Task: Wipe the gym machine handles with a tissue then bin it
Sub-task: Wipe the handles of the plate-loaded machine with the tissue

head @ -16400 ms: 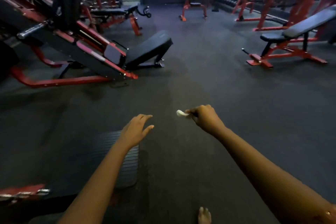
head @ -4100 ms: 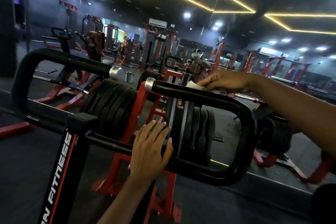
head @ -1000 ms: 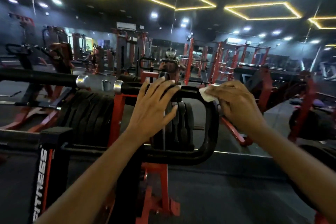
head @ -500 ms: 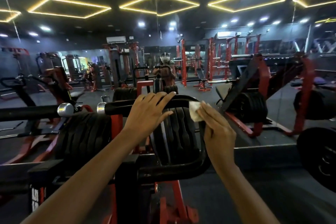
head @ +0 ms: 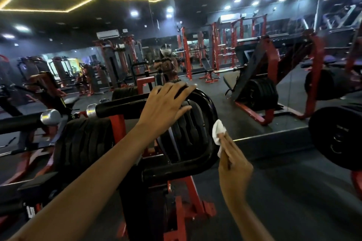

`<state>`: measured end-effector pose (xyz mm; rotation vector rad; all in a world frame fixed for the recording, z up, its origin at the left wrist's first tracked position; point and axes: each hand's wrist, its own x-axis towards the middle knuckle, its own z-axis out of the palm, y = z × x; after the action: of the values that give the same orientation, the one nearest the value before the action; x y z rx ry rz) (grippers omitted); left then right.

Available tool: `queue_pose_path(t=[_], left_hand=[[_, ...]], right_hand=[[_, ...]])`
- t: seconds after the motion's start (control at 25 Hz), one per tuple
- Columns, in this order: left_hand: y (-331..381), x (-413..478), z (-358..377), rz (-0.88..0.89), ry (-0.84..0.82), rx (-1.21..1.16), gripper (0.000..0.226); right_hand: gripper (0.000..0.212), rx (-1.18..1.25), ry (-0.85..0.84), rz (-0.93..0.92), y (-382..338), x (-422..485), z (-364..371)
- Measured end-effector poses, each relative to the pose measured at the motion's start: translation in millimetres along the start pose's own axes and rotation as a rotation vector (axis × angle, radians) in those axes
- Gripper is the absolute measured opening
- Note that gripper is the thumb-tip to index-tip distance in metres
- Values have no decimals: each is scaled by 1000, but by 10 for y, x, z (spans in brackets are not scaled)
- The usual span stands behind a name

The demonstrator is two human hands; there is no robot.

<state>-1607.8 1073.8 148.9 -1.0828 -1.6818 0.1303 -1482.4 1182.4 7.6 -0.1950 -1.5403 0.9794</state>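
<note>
Left hand [head: 166, 103] spread atop handle [head: 121, 106], likely steadying it; right hand [head: 234, 164], fingers straight, presses tissue [head: 218, 132] onto outer bend to wipe.

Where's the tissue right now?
Head view, right of centre: the tissue is pressed by the right hand against the outer right bend of the black handle, below and right of the left hand.
</note>
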Motion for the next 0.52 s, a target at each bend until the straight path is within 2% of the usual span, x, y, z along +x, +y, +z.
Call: queue_pose_path(t=[0.16,0.28,0.52], left_hand=[[6,-25,70,-6,48,62,48],[18,-20,78,-7,57,31,53],[29,-46,88,-14,40,100,48]], right_hand=[[31,-22,-75,-189,-226,549,115],[31,-114,-95,-307,-270,775,240],[47,-90,6,-113,73,-94,-28]])
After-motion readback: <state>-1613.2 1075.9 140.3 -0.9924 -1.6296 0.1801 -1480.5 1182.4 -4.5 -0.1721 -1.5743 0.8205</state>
